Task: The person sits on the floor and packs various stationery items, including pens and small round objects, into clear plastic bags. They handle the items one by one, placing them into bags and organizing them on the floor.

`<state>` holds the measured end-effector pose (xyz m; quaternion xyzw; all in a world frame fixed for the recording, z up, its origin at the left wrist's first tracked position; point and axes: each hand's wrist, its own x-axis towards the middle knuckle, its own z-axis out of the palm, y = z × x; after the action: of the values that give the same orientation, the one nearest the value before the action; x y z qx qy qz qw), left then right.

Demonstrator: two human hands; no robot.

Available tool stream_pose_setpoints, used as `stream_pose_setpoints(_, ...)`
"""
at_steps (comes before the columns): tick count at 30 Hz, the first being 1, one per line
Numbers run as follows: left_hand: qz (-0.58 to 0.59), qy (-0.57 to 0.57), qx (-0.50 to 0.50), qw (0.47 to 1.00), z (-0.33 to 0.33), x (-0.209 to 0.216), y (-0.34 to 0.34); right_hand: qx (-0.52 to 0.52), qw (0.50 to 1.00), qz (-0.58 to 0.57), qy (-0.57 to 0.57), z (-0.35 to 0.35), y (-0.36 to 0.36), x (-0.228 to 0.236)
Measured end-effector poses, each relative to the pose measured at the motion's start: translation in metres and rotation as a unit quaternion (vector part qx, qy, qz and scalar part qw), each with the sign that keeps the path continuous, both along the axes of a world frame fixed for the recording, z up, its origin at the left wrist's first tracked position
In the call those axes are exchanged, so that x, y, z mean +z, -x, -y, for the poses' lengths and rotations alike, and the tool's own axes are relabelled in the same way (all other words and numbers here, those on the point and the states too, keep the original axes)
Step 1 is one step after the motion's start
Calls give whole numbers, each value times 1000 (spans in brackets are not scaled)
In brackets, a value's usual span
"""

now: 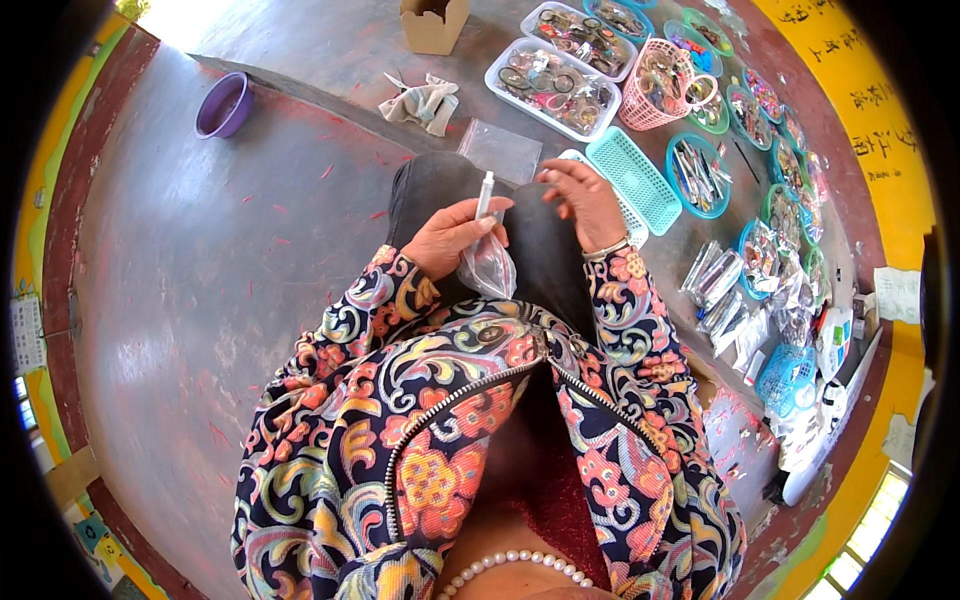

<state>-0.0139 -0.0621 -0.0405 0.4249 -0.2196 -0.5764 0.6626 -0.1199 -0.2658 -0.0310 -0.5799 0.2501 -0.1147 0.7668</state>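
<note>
Single head view: wide fisheye, upright, looking steeply down from person's head. Jacket (330, 450) nearest, filling lower middle; hands (435, 243) close, near centre; floor (190, 330) spreading beyond; wall (840, 90) bending along right rim.

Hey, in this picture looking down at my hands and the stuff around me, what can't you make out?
In the head view:
- White stick: its lower end is hidden by the left hand.
- Box: its top is cut off by the upper edge.
- White tray: mostly covered by the teal basket.
- Pink basket: the pieces inside are too small to identify.
</note>
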Motion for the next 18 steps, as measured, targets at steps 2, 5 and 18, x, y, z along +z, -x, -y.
stream_pose_setpoints(2, 24, 5, -20, 999, 2, -2, 2, 102, 994, -8, 21, -24, -8, 30)
stream_pose_setpoints(5, 86, 19, -54, 995, 3, -11, 0, 135, 989, 43, 52, -40, -11, 16)
stream_pose_setpoints(18, 57, 18, 20, 998, 2, -15, 1, -151, 945, 133, -259, 9, 25, 2)
